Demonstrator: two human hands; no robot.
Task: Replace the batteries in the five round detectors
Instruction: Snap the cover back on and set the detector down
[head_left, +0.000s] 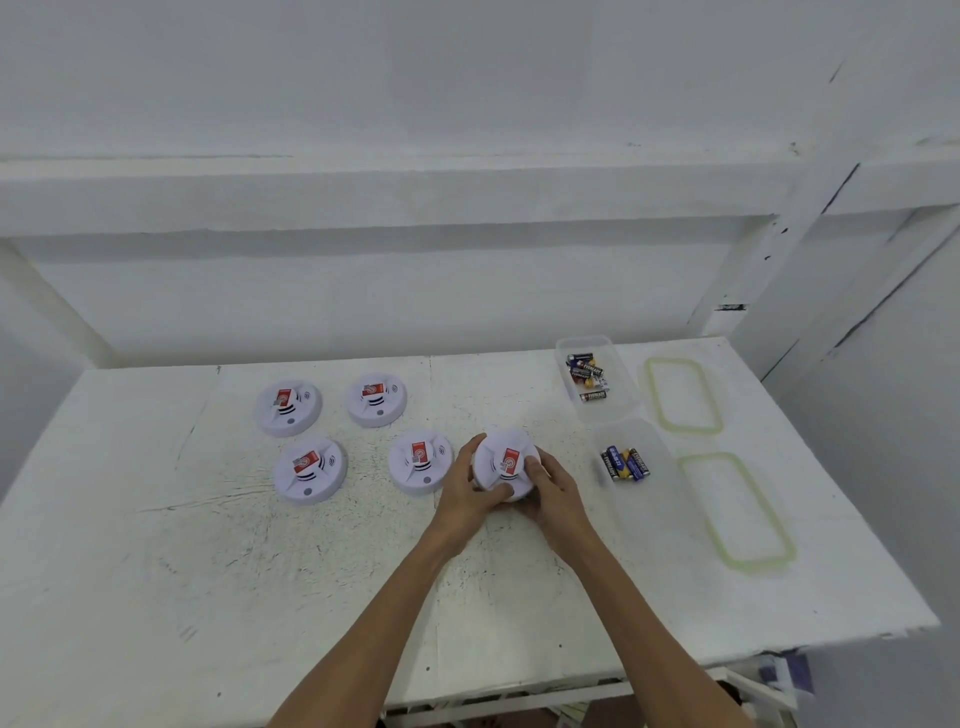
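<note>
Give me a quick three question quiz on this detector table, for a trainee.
1. True or false: left hand and right hand both grip the held detector.
2. How many detectors lie unheld on the table?
3. The far lid and near lid lie: A on their tubs, B right of the far tub and near tub, C under detectors.
Key: 1 true; 2 four; 3 B.

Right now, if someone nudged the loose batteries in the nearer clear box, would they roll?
Probably: the batteries are cylinders lying on their sides. The walls of the nearer box would likely stop them. Being rigid-looking, they should not bend.
</note>
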